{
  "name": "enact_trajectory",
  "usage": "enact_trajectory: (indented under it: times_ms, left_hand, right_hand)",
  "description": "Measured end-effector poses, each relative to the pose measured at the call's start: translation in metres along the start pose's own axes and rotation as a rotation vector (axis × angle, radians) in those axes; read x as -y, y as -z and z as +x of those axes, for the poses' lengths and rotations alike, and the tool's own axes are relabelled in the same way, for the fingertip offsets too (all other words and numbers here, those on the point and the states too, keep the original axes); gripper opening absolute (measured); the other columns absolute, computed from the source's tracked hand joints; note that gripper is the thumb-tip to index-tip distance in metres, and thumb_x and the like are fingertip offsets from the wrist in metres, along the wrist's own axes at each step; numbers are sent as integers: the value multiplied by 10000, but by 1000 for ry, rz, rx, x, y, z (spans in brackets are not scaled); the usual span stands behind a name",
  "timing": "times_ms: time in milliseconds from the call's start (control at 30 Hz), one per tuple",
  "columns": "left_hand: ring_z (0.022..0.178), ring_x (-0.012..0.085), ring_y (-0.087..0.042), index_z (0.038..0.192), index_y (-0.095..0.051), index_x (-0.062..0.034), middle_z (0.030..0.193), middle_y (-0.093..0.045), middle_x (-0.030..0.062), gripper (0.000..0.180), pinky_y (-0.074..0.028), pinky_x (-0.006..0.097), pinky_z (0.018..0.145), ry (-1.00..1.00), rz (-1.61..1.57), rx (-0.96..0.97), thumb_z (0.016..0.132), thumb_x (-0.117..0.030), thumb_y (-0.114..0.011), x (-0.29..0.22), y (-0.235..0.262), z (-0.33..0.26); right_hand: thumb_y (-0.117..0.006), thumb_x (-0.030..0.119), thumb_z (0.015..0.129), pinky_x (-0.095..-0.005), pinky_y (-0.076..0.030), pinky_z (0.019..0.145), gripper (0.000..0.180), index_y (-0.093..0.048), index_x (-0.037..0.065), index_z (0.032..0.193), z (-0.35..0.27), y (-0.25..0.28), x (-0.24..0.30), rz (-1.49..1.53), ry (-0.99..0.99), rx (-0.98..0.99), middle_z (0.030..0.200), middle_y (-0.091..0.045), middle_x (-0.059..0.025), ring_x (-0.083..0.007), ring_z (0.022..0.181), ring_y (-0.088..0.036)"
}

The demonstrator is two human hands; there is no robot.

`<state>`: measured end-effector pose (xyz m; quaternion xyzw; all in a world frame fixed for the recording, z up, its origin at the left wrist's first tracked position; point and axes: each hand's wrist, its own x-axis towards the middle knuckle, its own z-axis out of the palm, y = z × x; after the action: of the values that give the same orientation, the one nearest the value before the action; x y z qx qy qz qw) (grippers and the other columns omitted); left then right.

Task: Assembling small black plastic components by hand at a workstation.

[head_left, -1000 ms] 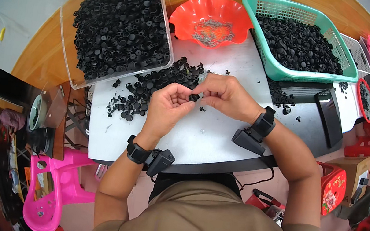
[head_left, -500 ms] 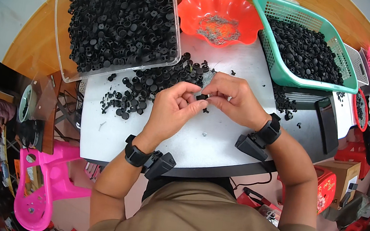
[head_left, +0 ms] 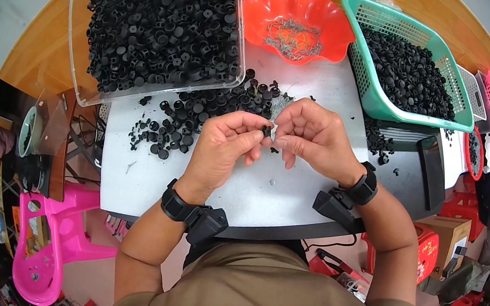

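Observation:
Between thumb and forefinger, my left hand (head_left: 224, 147) pinches a small black plastic part (head_left: 266, 131). Close to its right side is my right hand (head_left: 316, 138), thumb and fingertips drawn together; whatever they may hold is too small to make out. Just beyond the hands, a little heap of thin metal pins (head_left: 281, 103) lies on the white tabletop (head_left: 232, 198). A loose pile of round black plastic caps (head_left: 198, 109) spreads to the left of my fingers. Both wrists carry black strapped devices.
A clear bin (head_left: 239, 80) heaped with black parts stands at the far left. Beside it are a red scalloped bowl (head_left: 255, 13) with metal pins and a green basket (head_left: 382, 113) of small black parts. A pink stool (head_left: 59, 246) stands below on the left.
My hands have drawn slightly apart, the right fingertips coming off the black part, which stays in my left fingers. The view has shifted a little.

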<state>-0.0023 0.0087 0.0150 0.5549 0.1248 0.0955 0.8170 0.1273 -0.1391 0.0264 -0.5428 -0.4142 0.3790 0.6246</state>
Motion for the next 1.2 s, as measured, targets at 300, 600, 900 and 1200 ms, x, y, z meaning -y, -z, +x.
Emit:
enact_trajectory:
  times_ms: [300, 600, 900, 1200]
  left_hand:
    - [643, 60, -539, 1013, -621, 21, 803, -602, 36, 188, -443, 194, 542, -139, 205, 29, 836, 25, -557, 0, -4, -2]
    - [670, 86, -558, 996, -629, 41, 860, -580, 42, 199, -457, 206, 548, -504, 608, 37, 814, 70, -556, 3, -7, -1]
    - [634, 77, -541, 1052, -626, 15, 757, -601, 52, 192, -423, 191, 518, 25, -122, 51, 886, -39, -546, 1, -3, -5]
    - [562, 54, -517, 1007, -633, -7, 747, -631, 58, 171, -382, 175, 459, 81, -202, 48, 892, -123, -583, 10, -2, -5]
  right_hand:
    - [-584, -41, 823, -224, -498, 458, 169, -492, -18, 962, 1, -2, 2, 61, -47, -16, 752, -598, -77, -92, 576, -583]
    - [-605, -28, 819, -242, -502, 434, 162, -490, -15, 933, 0, -5, 4, 162, -99, -37, 738, -597, -88, -108, 553, -584]
    - [-696, 35, 773, -178, -401, 486, 206, -639, 26, 971, 5, 6, -6, -31, 203, -37, 754, -576, -21, -62, 582, -514]
    - [-708, 10, 729, -233, -420, 565, 210, -652, 42, 928, 4, -1, -9, -365, 384, -110, 790, -569, -33, -110, 656, -501]
